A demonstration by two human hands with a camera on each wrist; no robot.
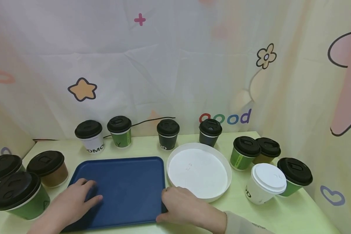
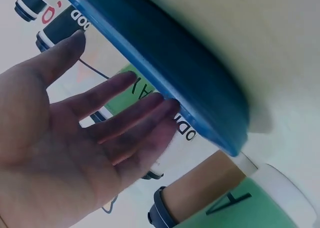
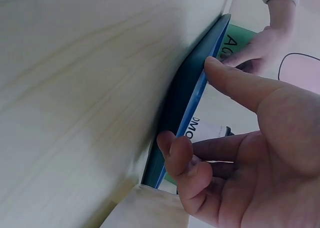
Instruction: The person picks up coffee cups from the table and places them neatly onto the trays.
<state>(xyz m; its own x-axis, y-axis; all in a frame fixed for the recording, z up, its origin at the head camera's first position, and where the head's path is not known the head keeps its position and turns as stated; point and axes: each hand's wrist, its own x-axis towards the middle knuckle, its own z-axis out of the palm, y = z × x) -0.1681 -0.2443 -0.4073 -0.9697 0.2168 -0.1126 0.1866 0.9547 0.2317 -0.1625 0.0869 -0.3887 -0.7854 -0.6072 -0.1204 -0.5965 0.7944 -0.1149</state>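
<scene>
one blue tray (image 1: 123, 188) i can see: r hand (image 1: 183, 205) grips its r edge, l hand (image 1: 72, 201) loose, fingers spread, at l side nr brown cup (image 1: 51, 170).

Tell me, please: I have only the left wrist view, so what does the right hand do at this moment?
Observer: The right hand grips the blue tray at its right edge.
Operator: Thank you. Which thing is just beside that edge?
Observer: A round white dish, to the right of the tray.
Operator: And is there something farther to the right?
Observer: Yes, a white cup with a white lid.
</scene>
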